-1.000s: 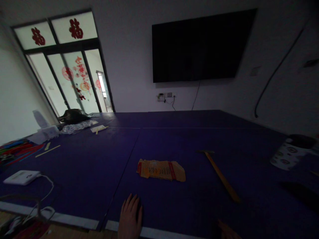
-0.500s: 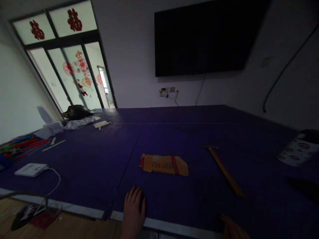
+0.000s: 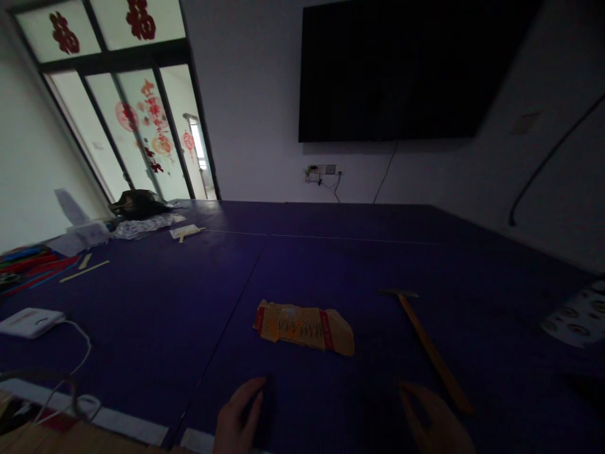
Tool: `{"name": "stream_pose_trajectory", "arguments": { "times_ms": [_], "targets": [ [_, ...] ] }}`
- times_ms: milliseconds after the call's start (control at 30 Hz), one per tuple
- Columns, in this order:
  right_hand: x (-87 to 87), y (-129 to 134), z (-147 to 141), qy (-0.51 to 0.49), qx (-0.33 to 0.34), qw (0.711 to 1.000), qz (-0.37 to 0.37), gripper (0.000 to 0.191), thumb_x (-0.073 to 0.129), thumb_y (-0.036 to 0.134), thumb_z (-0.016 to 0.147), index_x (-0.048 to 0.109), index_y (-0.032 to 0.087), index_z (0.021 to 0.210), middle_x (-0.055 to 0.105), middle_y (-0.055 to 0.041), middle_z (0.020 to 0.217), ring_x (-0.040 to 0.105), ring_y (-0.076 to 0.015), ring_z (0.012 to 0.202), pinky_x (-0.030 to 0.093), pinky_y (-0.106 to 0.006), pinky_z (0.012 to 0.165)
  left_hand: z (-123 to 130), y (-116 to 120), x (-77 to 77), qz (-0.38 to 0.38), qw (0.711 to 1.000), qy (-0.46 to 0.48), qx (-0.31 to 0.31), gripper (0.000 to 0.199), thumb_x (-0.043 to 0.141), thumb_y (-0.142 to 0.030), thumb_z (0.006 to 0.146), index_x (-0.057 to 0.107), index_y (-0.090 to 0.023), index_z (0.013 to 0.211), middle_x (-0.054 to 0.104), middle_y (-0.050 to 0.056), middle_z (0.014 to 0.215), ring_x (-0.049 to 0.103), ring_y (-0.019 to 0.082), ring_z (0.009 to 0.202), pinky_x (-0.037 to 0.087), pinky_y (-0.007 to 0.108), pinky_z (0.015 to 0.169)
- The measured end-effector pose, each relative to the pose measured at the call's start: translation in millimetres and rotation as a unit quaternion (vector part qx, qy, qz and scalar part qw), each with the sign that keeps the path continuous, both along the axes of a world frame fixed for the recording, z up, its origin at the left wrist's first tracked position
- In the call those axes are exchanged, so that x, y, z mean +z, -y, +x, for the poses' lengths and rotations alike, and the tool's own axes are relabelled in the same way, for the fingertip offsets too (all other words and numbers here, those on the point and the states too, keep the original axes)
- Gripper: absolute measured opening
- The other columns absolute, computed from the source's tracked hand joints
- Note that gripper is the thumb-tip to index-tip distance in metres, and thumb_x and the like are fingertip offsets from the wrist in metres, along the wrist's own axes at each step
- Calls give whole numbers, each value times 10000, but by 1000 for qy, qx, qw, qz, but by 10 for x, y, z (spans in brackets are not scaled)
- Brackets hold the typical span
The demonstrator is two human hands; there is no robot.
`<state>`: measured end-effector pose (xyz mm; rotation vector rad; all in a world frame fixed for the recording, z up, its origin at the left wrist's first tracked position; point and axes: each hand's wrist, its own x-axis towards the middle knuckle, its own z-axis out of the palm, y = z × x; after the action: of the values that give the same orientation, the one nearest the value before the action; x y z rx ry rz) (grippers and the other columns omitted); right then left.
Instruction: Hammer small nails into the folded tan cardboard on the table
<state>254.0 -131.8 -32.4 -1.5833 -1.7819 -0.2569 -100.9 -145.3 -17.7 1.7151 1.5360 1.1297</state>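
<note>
A flat piece of brown cardboard [image 3: 305, 328] with red bands and dark zigzag marks lies on the purple table [image 3: 302, 265]. To its right rests a hammer [image 3: 435, 353] with a wooden handle, its thin metal head pointing away from me. My left hand [image 3: 240, 413] is near the front edge, below the cardboard, thumb and fingers curved with a gap between them and nothing in it. My right hand [image 3: 432, 419] is just left of the lower hammer handle, not gripping it, its thumb and fingers also apart.
A white power bank [image 3: 32, 322] with a cable lies at the left. Behind it are coloured strips [image 3: 38, 268], a clear box [image 3: 82, 236] and a black bag [image 3: 139, 203]. A patterned roll [image 3: 576, 318] stands at the far right.
My left hand has gone from lying flat to a curved shape. My right hand has come further into view, nearer the hammer handle. The camera view has shifted slightly.
</note>
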Motion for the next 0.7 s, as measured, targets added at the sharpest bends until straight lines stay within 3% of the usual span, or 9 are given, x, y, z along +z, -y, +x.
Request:
{"name": "stream_pose_trajectory", "arguments": {
  "times_ms": [67, 133, 200, 300, 367, 467, 700],
  "targets": [
    [371, -464, -180, -18, 56, 996, -69, 285, 380, 308, 825, 628, 179, 883, 642, -73, 908, 594, -202, 844, 456, -331, 794, 208, -80, 98, -141, 975, 166, -48, 277, 496, -351, 762, 639, -203, 947, 633, 67, 1043, 564, 207, 1006, 426, 355, 941],
    [674, -968, -400, -49, 155, 971, -174, 297, 374, 291, 812, 631, 154, 871, 637, -92, 916, 580, -211, 863, 440, -342, 799, 450, -178, 168, -224, 905, 361, -24, 246, 511, -294, 760, 637, -170, 932, 621, 91, 1063, 548, 208, 1034, 405, 349, 958],
    [850, -1426, -632, -61, 241, 938, -243, 261, 423, 280, 775, 638, 151, 849, 642, -86, 905, 570, -214, 878, 421, -340, 812, 659, -275, 218, -261, 816, 515, 26, 196, 525, -220, 754, 635, -138, 894, 588, 113, 1116, 514, 203, 1082, 373, 318, 985],
    [860, -1906, -934, -56, 299, 908, -288, 227, 452, 262, 757, 653, 169, 809, 659, -44, 852, 586, -170, 805, 437, -261, 741, 822, -395, 277, -300, 692, 649, 102, 159, 489, -166, 772, 612, -106, 853, 556, 136, 1148, 493, 210, 1104, 347, 306, 996],
    [754, -2079, -1067, -52, 316, 892, -318, 229, 447, 237, 748, 661, 156, 743, 662, -42, 776, 586, -161, 733, 436, -240, 674, 844, -449, 313, -323, 640, 686, 129, 167, 462, -172, 790, 589, -92, 864, 540, 142, 1159, 473, 214, 1123, 331, 304, 1001],
    [562, -2195, -1155, -52, 316, 878, -356, 248, 441, 227, 737, 662, 138, 666, 647, -40, 671, 561, -147, 629, 416, -224, 588, 826, -492, 360, -339, 610, 705, 128, 219, 445, -214, 804, 554, -76, 934, 512, 146, 1184, 433, 217, 1158, 314, 298, 1004],
    [354, -2234, -1095, -88, 286, 868, -396, 287, 433, 274, 724, 652, 128, 610, 585, -6, 532, 467, -109, 488, 327, -194, 457, 808, -552, 396, -351, 609, 702, 114, 322, 405, -282, 817, 496, -91, 1061, 477, 137, 1226, 412, 205, 1174, 290, 308, 1002]
  ]
}}
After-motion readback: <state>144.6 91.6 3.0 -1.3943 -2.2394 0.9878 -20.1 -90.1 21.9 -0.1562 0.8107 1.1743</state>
